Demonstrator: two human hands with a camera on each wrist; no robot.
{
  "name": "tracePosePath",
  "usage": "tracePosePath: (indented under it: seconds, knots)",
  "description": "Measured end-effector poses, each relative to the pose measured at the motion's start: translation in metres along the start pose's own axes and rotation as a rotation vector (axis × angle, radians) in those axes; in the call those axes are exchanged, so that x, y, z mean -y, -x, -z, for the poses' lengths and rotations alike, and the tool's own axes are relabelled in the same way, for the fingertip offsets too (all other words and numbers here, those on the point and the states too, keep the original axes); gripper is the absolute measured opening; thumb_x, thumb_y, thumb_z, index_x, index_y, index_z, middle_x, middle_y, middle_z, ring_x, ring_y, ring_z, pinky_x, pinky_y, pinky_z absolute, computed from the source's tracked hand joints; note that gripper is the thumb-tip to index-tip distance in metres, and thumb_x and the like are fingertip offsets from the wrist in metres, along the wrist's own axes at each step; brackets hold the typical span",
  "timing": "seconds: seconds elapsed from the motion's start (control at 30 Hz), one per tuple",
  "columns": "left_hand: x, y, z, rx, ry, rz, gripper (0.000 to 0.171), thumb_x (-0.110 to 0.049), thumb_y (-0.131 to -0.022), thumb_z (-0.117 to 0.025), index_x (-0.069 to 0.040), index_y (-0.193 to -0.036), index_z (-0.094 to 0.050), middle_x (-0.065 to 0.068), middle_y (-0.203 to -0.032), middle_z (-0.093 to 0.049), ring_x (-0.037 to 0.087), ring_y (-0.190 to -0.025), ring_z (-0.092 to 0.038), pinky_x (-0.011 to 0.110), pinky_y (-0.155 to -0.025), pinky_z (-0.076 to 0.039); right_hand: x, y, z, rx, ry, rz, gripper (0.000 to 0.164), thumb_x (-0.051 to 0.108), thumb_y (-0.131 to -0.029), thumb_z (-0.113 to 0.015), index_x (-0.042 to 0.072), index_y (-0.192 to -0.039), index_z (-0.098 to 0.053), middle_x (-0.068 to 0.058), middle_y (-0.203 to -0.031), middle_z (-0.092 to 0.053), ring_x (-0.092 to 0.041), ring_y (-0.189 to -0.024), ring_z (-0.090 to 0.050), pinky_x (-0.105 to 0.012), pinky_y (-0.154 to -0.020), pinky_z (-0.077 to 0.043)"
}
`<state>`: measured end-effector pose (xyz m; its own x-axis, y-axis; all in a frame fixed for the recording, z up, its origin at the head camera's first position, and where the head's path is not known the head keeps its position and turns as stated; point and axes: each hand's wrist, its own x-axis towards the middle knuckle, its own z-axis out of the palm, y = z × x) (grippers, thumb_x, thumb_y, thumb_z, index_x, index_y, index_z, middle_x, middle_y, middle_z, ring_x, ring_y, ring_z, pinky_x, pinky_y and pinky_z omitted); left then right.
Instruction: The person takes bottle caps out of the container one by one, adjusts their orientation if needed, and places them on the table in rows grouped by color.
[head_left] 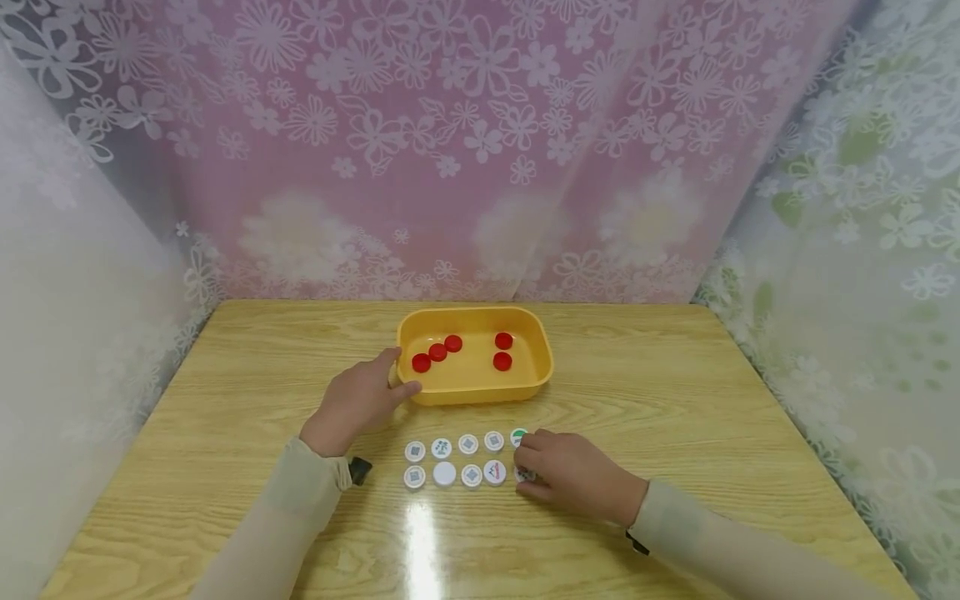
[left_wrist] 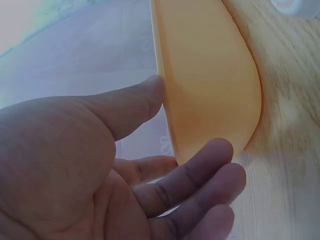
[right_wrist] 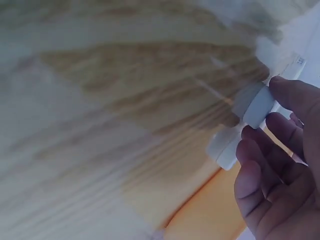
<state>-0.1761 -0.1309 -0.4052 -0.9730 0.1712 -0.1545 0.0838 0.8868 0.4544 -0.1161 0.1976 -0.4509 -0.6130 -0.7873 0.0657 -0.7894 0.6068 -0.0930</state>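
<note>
A yellow plastic tray point(head_left: 480, 396) holds several red bottle caps point(head_left: 502, 362). My left hand point(head_left: 358, 404) grips its left end; in the left wrist view the thumb point(left_wrist: 145, 97) meets the tray's rim and the other fingers lie about its outer wall. In front of the tray lie two rows of white bottle caps point(head_left: 471, 476), most with printed tops. At the right end of the nearer row, my right hand point(head_left: 573, 475) pinches a white bottle cap point(right_wrist: 260, 107) between thumb and finger. Beside it stands another white cap point(right_wrist: 226, 150), partly covered by the fingers in the head view.
The wooden table point(head_left: 675, 383) extends on both sides of the tray. A pink flowered curtain point(head_left: 480, 167) hangs behind its far edge, and pale flowered curtains flank left and right. Light glares off the tabletop near the front.
</note>
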Motion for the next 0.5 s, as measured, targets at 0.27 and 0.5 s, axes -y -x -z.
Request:
tracePosePath:
  seconds: [0.27, 0.5]
  knots:
    - [0.001, 0.0, 0.001, -0.022, -0.015, -0.027, 0.077, -0.049, -0.1, -0.065, -0.003, -0.157, -0.04, 0.023, -0.142, -0.06, 0.043, -0.124, -0.061, 0.059, -0.099, -0.05, 0.001, -0.003, 0.0, -0.057, 0.056, -0.008, 0.018, 0.034, -0.096, -0.074, 0.021, -0.093, -0.062, 0.011, -0.087, -0.049, -0.005, -0.073, -0.041, -0.021, -0.062, -0.042]
    - [0.001, 0.0, 0.0, -0.014, -0.01, -0.025, 0.077, -0.049, -0.1, -0.065, -0.004, -0.157, -0.04, 0.022, -0.144, -0.06, 0.043, -0.124, -0.061, 0.059, -0.099, -0.051, -0.009, -0.002, 0.001, -0.094, 0.035, -0.11, 0.021, 0.038, -0.097, -0.07, 0.018, -0.106, -0.068, 0.009, -0.099, -0.058, -0.007, -0.082, -0.049, -0.026, -0.071, -0.051]
